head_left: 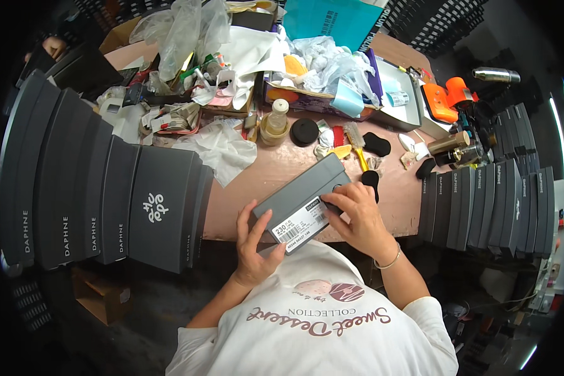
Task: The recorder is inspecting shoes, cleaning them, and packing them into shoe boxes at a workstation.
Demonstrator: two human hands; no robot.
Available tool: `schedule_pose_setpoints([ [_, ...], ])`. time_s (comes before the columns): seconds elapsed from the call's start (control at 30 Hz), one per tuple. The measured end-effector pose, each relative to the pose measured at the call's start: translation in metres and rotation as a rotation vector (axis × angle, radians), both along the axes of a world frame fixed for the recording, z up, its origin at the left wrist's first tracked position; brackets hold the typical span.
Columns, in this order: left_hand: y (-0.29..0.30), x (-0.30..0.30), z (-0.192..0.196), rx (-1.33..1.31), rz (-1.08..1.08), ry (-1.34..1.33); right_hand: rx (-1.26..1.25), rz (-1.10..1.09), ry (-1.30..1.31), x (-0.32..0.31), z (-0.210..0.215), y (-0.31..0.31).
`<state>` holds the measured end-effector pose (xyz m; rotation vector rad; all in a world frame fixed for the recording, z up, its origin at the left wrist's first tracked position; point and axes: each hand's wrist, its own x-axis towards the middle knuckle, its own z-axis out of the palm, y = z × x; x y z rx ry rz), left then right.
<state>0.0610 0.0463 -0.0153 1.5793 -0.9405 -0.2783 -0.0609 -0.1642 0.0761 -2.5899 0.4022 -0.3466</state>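
Observation:
A closed grey shoebox (299, 185) is tilted at the table's near edge, close against my body. On its end facing me is a white label (298, 227) with a barcode. My left hand (254, 247) grips the box's left end, thumb below and fingers spread along the side. At the right end, my right hand (360, 218) has its fingers bent and drawn together against the box beside the label. Those fingers partly cover a dark round spot on the box end. What lies under the right fingertips is hidden.
Dark grey shoeboxes stand in rows at left (160, 210) and right (470, 197). Behind are a liquid bottle (274, 123), a black round lid (304, 132), a yellow-handled brush (358, 148) and an open carton of crumpled plastic (323, 95). Crumpled white paper (222, 147) lies left of the bottle.

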Motion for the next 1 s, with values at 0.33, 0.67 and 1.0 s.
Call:
schedule_pose_setpoints([
  [0.33, -0.001, -0.002, 0.004, 0.083, 0.013, -0.061, 0.378, -0.006, 0.042, -0.017, 0.009, -0.013],
  [0.67, -0.013, -0.007, 0.017, 0.184, 0.034, -0.187, 0.178, 0.142, 0.09, -0.005, 0.0, -0.014],
  [1.0, -0.014, -0.01, 0.009, 0.185, 0.033, -0.177, 0.387, 0.186, 0.058, -0.011, -0.005, -0.029],
])
